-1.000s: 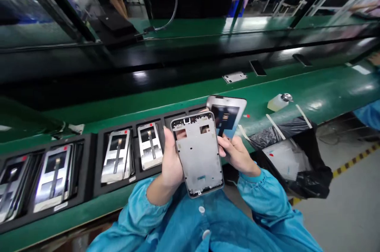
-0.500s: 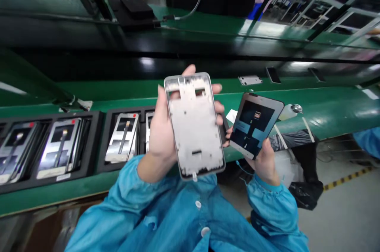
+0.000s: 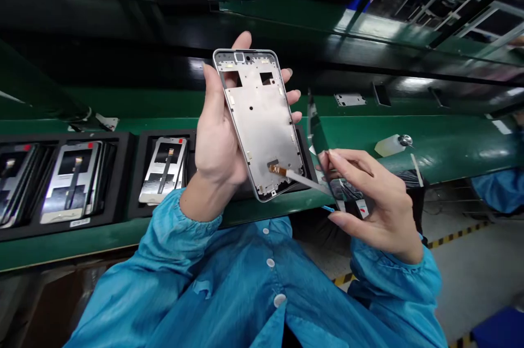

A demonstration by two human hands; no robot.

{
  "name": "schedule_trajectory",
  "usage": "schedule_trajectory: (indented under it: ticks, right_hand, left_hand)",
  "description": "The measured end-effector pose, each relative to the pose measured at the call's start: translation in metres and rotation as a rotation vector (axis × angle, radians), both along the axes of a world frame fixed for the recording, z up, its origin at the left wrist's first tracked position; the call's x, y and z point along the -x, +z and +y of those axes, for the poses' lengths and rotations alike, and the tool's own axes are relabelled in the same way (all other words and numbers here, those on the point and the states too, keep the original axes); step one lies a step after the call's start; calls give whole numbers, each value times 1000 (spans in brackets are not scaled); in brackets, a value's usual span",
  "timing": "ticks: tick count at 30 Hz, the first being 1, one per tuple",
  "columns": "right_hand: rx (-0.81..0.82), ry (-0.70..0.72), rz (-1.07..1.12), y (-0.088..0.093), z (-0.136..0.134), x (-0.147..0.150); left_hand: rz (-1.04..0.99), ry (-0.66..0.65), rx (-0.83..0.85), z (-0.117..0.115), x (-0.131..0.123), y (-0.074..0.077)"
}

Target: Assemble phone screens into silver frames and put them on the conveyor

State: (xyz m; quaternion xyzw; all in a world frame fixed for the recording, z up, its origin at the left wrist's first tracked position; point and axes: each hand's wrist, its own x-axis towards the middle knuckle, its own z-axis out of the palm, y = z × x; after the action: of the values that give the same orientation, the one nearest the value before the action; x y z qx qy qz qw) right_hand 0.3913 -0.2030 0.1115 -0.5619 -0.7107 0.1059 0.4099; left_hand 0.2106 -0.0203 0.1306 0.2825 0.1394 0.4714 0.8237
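Observation:
My left hand (image 3: 216, 140) grips a silver phone middle frame (image 3: 260, 118), held upright in front of me with its inner face toward me. My right hand (image 3: 368, 200) holds a phone screen panel (image 3: 317, 135) edge-on, just to the right of the frame. The panel's flat ribbon cable (image 3: 295, 176), with a copper tip, reaches to a slot near the bottom of the frame. Both arms wear blue sleeves.
Black trays (image 3: 131, 173) holding several screen panels (image 3: 164, 170) line the green bench (image 3: 429, 140) at the left. A white squeeze bottle (image 3: 391, 144) and a black waste bag (image 3: 409, 178) sit at the right. Loose parts (image 3: 349, 99) lie on the dark conveyor behind.
My left hand raised the frame higher. My right hand turned the screen panel edge-on and brought it beside the frame, so its ribbon cable now meets the slot.

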Motion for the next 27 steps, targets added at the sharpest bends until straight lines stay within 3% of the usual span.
schedule_trajectory:
  ticks: [14,17,22,27]
  right_hand:
    - [-2,-18,-67,-12,7,4]
    - [-21,-54,-6,-20,20,14]
    - [-70,-55,241,-41,37,27]
    - [-85,46,216,-62,28,16]
  left_hand:
    - [-9,20,-2,-3,3,0]
    - [45,57,-130,-2,4,-8]
    - [1,86,-512,18,10,-35]
    - [67,107,-547,41,19,-47]
